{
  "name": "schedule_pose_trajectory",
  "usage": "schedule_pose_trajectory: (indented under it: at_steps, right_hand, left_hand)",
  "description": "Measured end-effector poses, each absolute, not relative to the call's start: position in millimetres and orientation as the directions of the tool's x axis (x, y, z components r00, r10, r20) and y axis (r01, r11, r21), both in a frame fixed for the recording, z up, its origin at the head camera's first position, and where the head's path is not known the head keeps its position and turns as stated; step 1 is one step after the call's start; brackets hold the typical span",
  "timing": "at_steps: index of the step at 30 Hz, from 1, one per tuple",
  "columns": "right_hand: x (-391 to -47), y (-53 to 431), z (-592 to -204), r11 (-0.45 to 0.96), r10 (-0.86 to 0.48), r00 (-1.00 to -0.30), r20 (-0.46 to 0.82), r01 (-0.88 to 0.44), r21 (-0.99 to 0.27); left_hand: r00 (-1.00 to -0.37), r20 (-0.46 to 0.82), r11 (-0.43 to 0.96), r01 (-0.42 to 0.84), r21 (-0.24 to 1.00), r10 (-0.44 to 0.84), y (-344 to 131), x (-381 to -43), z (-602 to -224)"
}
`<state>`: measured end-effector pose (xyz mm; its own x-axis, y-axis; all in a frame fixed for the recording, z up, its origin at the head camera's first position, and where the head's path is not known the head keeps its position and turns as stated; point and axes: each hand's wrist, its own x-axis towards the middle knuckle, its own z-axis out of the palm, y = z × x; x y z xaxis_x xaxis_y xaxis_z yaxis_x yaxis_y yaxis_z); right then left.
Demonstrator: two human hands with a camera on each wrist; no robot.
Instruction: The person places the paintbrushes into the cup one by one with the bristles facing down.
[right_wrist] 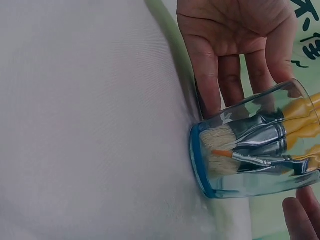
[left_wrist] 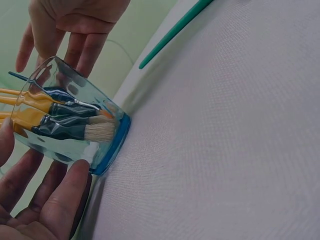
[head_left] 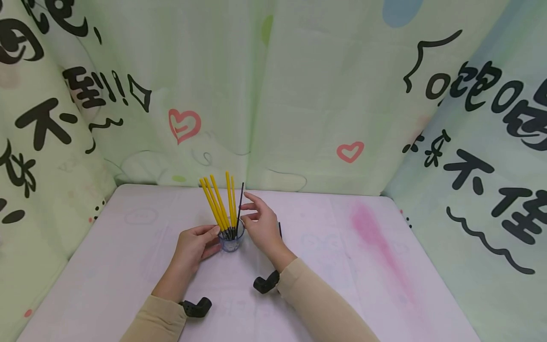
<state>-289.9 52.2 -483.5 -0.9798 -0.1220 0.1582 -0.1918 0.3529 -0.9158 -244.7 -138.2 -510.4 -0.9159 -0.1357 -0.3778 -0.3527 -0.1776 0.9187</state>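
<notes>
A clear cup with a blue base point(head_left: 231, 245) stands on the table, holding several yellow-handled paintbrushes point(head_left: 216, 202) and one thin dark-handled paintbrush point(head_left: 240, 202), bristles down. The right wrist view shows pale bristles and one fine orange tip point(right_wrist: 221, 153) through the cup wall. My left hand point(head_left: 196, 244) holds the cup from the left, thumb near the rim and fingers along its side. On the other side, my right hand point(head_left: 261, 225) is beside the rim and the dark handle, its fingers spread and fairly straight. Whether its thumb touches the cup is unclear.
A green stick-like handle point(left_wrist: 172, 36) lies on the table near the cup in the left wrist view. The pale pink tabletop point(head_left: 342, 285) bears a brighter pink streak on the right. Printed curtains point(head_left: 299, 95) hang behind and on both sides.
</notes>
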Motion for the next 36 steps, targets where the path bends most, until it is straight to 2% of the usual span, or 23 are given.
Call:
schedule_pose_trajectory:
  at_steps: [16, 36]
  right_hand:
    - [-286, 69, -494, 0.227, -0.106, -0.987, 0.117, -0.139, -0.964]
    - [-279, 94, -493, 0.230, -0.085, -0.994, 0.063, -0.082, -0.970]
  left_hand:
    - [-0.923, -0.364, -0.185, -0.338, 0.923, -0.127, -138, -242, -509]
    - [-0.925, -0.359, -0.179, -0.335, 0.925, -0.123, -138, -241, -508]
